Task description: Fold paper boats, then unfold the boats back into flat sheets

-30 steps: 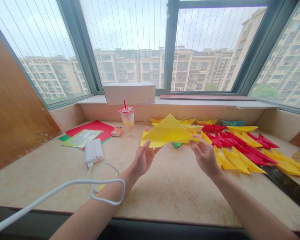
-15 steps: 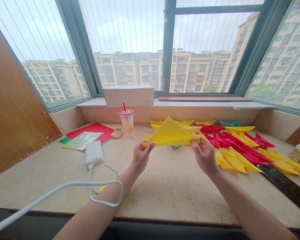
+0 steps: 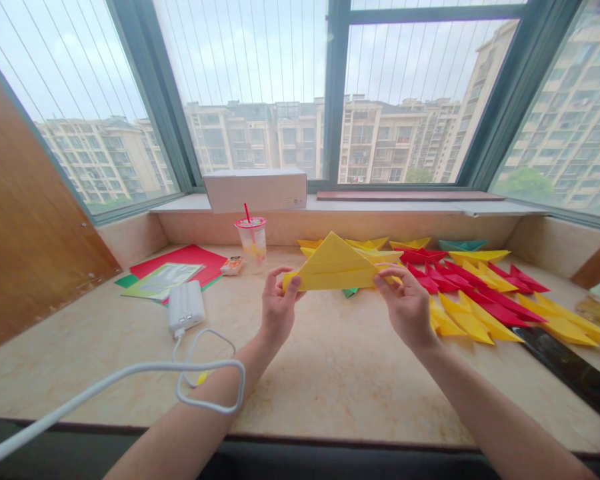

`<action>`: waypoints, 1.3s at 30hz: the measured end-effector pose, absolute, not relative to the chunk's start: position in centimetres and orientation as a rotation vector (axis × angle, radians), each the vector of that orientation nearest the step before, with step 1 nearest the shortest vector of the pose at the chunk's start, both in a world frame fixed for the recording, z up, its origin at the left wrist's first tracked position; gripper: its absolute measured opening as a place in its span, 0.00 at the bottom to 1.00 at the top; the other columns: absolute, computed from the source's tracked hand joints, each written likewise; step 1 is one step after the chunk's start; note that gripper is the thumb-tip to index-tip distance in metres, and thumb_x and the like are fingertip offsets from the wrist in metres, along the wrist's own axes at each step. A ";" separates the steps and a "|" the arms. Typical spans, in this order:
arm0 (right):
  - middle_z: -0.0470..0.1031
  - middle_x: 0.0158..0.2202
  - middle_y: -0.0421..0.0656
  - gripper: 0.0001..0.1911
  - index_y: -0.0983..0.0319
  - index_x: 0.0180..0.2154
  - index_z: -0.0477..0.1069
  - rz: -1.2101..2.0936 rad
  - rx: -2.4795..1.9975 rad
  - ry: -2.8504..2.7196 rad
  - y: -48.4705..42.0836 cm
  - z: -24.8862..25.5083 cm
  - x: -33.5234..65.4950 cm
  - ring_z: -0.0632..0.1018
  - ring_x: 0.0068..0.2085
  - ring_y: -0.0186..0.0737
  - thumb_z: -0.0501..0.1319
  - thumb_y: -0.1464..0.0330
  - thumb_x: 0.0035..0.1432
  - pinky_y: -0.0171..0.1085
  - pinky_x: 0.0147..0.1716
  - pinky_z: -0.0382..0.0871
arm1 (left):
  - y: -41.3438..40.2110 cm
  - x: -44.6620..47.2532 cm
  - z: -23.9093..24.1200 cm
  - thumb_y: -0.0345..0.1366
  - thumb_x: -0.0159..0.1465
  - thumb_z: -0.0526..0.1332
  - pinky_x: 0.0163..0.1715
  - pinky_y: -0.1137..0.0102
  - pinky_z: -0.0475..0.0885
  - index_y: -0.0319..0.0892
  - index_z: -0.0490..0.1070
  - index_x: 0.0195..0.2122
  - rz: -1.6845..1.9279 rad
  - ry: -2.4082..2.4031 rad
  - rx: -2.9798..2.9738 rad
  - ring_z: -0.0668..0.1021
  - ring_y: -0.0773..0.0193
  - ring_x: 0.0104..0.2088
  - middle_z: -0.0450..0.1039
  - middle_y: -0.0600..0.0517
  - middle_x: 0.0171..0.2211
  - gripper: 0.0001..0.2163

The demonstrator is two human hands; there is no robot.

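Note:
A sheet of yellow paper, folded into a triangle with a band along its bottom [image 3: 335,267], is held up above the counter. My left hand [image 3: 279,300] pinches the band's left end between thumb and fingers. At the right end, my right hand [image 3: 405,300] grips the same band with its thumb in front. Behind the folded paper stand several yellow paper boats [image 3: 377,255], partly covered by it. A small green piece [image 3: 350,293] peeks out below its lower edge.
Red paper boats [image 3: 495,307] and more yellow ones fill the right side, beside a black phone-like slab [image 3: 570,367]. Leftward lie coloured sheets [image 3: 190,257], a white power bank [image 3: 187,307] with a cable [image 3: 130,373], a small orange packet [image 3: 232,266] and a drink cup [image 3: 253,240].
The folded paper's bottom band now lies flatter against the triangle and faces me more. Both hands have shifted slightly left, their fingers resettled at the band's ends.

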State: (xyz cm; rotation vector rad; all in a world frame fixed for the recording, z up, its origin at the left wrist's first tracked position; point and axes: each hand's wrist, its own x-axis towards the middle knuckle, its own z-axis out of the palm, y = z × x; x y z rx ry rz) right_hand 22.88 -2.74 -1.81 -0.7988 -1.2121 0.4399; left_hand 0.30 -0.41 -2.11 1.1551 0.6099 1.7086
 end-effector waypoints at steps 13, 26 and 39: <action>0.79 0.46 0.48 0.17 0.60 0.44 0.76 0.443 -0.891 -1.028 -2.7 -1.7 23.1 0.81 0.41 0.44 0.69 0.59 0.54 0.45 0.43 0.77 | -0.8 0.5 -2.3 0.43 0.61 0.67 0.42 0.68 0.78 0.41 0.71 0.46 1.648 0.588 1.228 0.82 0.62 0.39 0.80 0.49 0.36 0.16; 0.75 0.54 0.49 0.14 0.57 0.43 0.79 0.372 -0.836 -1.233 -3.1 -1.5 22.7 0.75 0.56 0.48 0.68 0.60 0.55 0.50 0.52 0.74 | -0.8 0.0 -1.3 0.45 0.61 0.66 0.20 0.74 0.77 0.42 0.65 0.39 1.752 0.724 1.239 0.82 0.63 0.21 0.78 0.55 0.27 0.15; 0.82 0.36 0.44 0.16 0.57 0.37 0.81 0.491 -0.978 -1.270 -2.3 -2.4 24.1 0.77 0.50 0.50 0.65 0.53 0.56 0.53 0.55 0.66 | -0.5 -0.2 -1.7 0.46 0.58 0.68 0.41 0.60 0.82 0.39 0.78 0.45 1.678 0.659 1.258 0.82 0.57 0.40 0.80 0.46 0.42 0.18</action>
